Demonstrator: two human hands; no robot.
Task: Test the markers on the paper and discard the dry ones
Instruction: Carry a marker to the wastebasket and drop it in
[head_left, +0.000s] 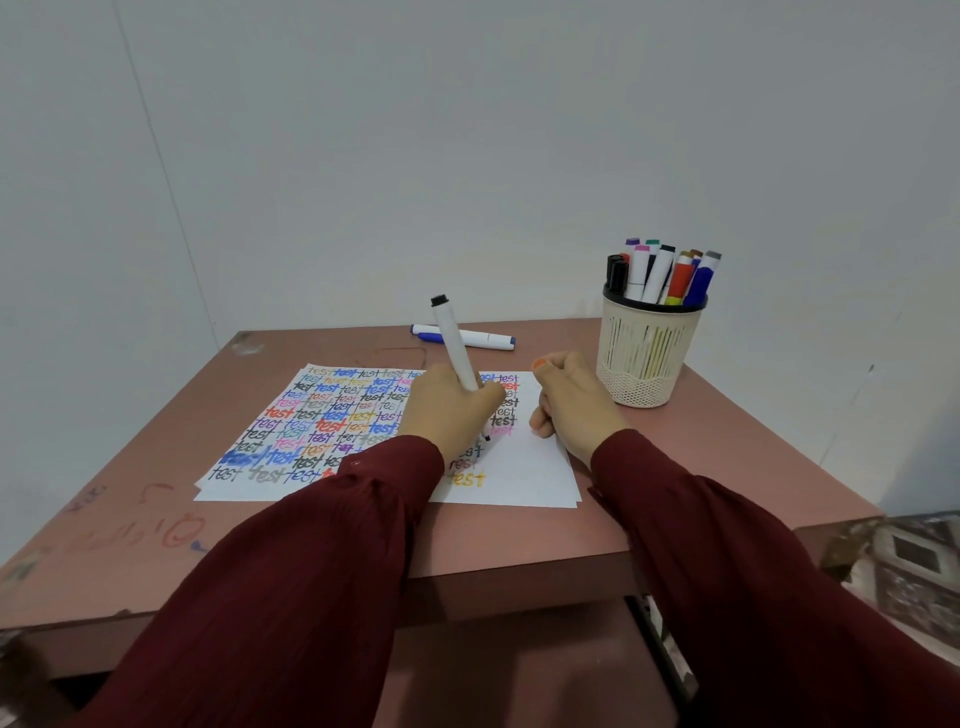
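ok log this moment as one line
step: testing marker | left hand: grips marker, tip on paper | right hand: curled, on paper | cup: holds markers | table: loose markers behind paper

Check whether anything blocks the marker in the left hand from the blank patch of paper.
Nothing visible does. The left hand holds the marker tip-down at the paper; the right hand rests beside it on the sheet, not under the tip.
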